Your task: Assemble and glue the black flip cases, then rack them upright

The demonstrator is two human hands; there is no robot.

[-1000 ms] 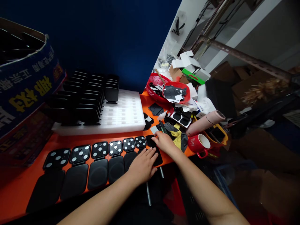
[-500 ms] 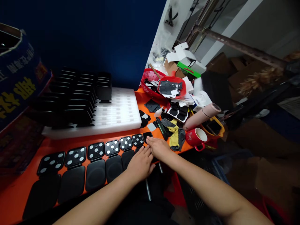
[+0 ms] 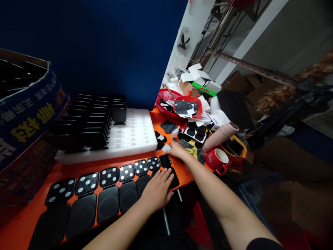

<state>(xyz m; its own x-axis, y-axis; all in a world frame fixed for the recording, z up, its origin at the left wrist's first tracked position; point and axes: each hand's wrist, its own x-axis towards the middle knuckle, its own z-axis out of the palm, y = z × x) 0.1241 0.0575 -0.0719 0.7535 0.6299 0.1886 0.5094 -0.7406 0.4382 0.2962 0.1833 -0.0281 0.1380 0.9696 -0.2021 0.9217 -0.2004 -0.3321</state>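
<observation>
A row of opened black flat cases lies along the orange table [image 3: 109,164], their upper halves bearing pale round dots, as on the case lid [image 3: 109,176]. My left hand [image 3: 158,187] rests flat over the lower halves at the row's right end, fingers stretched out. The last case's upper half [image 3: 164,160] shows no dots. Beyond it, my right hand [image 3: 176,150] has its fingertips drawn together at the edge of a small pale sheet [image 3: 166,148]. Whether the sheet is lifted is unclear. Black cut pieces [image 3: 160,138] lie just behind this sheet.
Black cases [image 3: 95,119] stand in rows on a white foam tray [image 3: 135,130]. A printed carton [image 3: 28,111] stands left. To the right are a red mug [image 3: 214,159], a pink bottle [image 3: 221,136], a yellow-grey glove [image 3: 192,149] and a red basket [image 3: 162,100].
My right hand has left the last case and moved away from me to the small pale sheet. My left hand stays over the cases. The camera view has tilted up a little.
</observation>
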